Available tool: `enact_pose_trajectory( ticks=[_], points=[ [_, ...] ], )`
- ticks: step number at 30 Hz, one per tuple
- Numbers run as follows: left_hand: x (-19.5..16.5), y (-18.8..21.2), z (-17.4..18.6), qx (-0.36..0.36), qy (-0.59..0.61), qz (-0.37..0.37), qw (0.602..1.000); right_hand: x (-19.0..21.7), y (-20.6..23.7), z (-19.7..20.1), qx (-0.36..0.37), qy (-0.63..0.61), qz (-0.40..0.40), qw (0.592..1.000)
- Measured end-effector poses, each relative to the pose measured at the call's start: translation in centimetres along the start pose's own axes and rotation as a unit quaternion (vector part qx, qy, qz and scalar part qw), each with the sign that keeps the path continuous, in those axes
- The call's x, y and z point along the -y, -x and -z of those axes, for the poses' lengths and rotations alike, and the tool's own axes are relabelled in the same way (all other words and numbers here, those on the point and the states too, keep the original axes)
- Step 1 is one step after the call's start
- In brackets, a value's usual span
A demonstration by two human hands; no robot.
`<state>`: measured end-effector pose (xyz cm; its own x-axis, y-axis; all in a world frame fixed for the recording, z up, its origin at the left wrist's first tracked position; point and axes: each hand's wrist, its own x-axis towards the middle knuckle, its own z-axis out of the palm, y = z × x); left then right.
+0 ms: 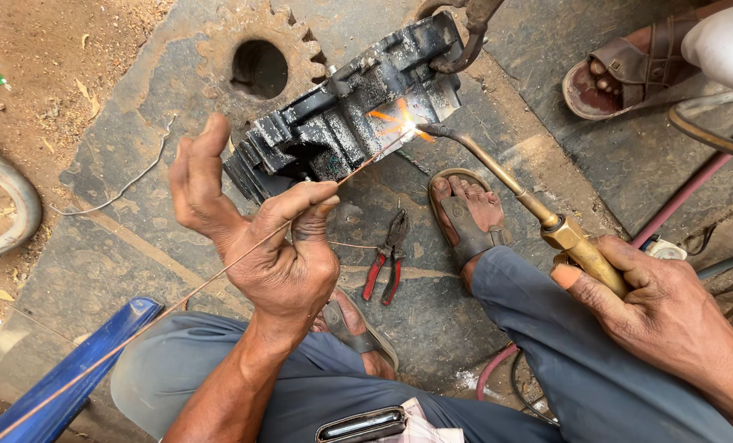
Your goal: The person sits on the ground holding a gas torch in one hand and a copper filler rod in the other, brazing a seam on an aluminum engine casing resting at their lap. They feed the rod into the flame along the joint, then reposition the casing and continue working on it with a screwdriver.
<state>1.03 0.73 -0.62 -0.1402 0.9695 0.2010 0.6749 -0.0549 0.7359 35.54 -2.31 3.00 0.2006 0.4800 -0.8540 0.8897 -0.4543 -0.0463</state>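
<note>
Hands brazing: left hand (276, 246) pinching rod (219, 271), right hand (670, 316) clamping torch (547, 221), both meeting at flame on casting (342, 123); rod tip is best fed steadily.

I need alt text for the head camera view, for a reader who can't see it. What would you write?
Seen from above, a squatting person's right hand aims a brass torch at a glowing spot on a dark metal casting, while the left hand feeds a thin rod into the flame. Red pliers lie on the stone floor between sandalled feet; another person's foot shows top right.
</note>
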Motion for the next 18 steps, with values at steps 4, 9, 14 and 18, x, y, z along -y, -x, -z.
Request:
enact_pose_trajectory(
  ticks=[4,9,14,18],
  points=[
    [0.1,0.1,0.5,-0.017,0.000,0.009,1.000,-0.2,-0.1,-0.2,-0.009,-0.003,0.022,1.000],
    [-0.1,0.7,0.6,-0.039,0.101,-0.009,0.994,-0.7,-0.1,-0.4,0.011,-0.006,0.008,1.000],
    [-1.0,1.9,0.7,-0.046,0.290,0.049,0.955,-0.9,-0.1,-0.5,-0.013,-0.023,0.059,0.998],
    [-1.1,1.8,1.0,-0.032,0.250,0.071,0.965,-0.7,-0.1,-0.4,-0.008,-0.005,0.022,1.000]
  ],
)
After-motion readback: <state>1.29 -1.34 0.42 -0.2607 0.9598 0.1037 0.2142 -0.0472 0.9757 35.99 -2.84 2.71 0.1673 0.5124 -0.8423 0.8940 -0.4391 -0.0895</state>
